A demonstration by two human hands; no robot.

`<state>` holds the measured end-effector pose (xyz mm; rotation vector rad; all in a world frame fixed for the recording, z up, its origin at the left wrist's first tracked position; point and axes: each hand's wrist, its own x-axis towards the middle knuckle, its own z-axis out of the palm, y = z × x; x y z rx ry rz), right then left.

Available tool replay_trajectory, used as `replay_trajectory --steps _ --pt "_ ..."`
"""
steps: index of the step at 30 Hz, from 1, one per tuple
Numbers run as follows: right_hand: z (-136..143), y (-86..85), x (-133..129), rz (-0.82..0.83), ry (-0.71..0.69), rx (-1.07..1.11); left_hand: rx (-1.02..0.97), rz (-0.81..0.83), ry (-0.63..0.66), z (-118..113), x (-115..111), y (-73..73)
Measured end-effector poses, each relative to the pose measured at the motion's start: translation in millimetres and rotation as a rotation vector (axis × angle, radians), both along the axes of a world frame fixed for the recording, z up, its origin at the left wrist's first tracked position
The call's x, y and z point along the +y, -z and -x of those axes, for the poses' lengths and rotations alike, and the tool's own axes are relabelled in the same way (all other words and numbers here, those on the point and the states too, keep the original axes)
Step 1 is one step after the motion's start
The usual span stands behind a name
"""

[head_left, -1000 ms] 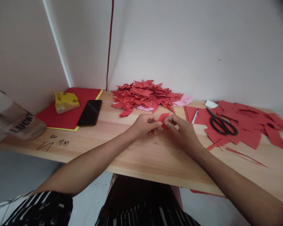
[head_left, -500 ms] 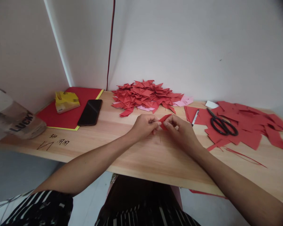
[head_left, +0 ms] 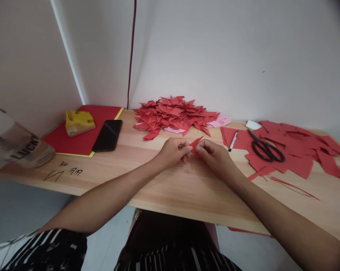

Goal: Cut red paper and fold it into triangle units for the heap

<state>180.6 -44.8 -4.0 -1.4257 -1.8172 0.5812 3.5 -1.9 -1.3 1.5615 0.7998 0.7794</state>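
Note:
Between my two hands, above the middle of the wooden table (head_left: 164, 188), is a small piece of folded red paper (head_left: 196, 143). My left hand (head_left: 175, 151) pinches its left side with thumb and fingers. On the other side my right hand (head_left: 211, 152) grips the paper near its right edge, thumb in front. The fingers cover much of the piece, so its full shape is hidden. Just behind my hands lies a heap of folded red paper pieces (head_left: 172, 113), pointed at the ends, with some pink paper (head_left: 220, 121) under and beside it.
On the right lie black scissors (head_left: 267, 148) on cut red paper (head_left: 294, 150), a pen (head_left: 233, 140) and thin red strips (head_left: 294, 188). Leftward are a phone (head_left: 107, 135), a yellow packet (head_left: 79, 123) on red sheets (head_left: 68, 145), and a clear plastic container (head_left: 31, 152).
My right fingers have shifted slightly on the folded red paper, and its tip now stands up more steeply between my hands. Both hands keep hold of it.

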Motion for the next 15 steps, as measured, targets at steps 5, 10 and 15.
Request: replay_trajectory --steps 5,10,15 --pt "2.1 -1.7 -1.0 -0.02 0.031 -0.024 0.038 -0.012 0.027 0.4 -1.1 -0.7" --pt "4.3 -4.6 -3.6 -0.042 0.021 -0.045 0.049 -0.044 0.037 1.1 -1.3 -1.7" --pt "4.2 -3.7 -3.8 -0.017 0.0 -0.049 0.044 -0.064 0.04 1.8 0.1 -0.2"
